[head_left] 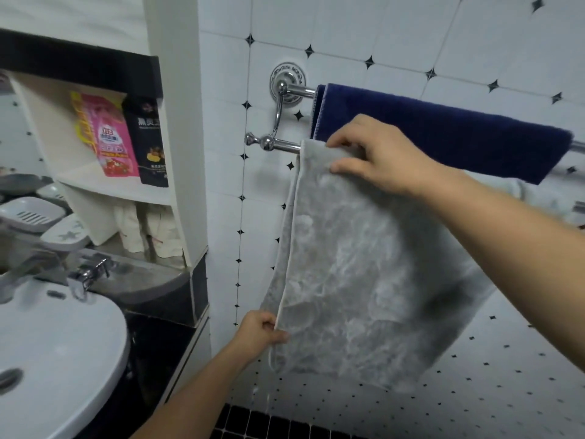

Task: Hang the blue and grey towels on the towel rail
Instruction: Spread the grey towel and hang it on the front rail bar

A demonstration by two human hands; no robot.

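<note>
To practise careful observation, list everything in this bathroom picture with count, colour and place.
towel rail: one, chrome, two bars, on tiled wall
blue towel: one, dark blue, over rear bar
grey towel: one, grey, over front bar
pink pouch: one, pink, on shelf at left
black pouch: one, black, beside pink pouch
washbasin: one, white, bottom left
tap: one, chrome, at washbasin's far edge
soap dishes: at least two, white, left of tap
left hand: pinches grey towel's lower edge
right hand: grips grey towel's top edge

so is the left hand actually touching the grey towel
Touching. The head view shows the left hand pinching the lower left edge of the grey towel, with the thumb lying over the hem.
</note>
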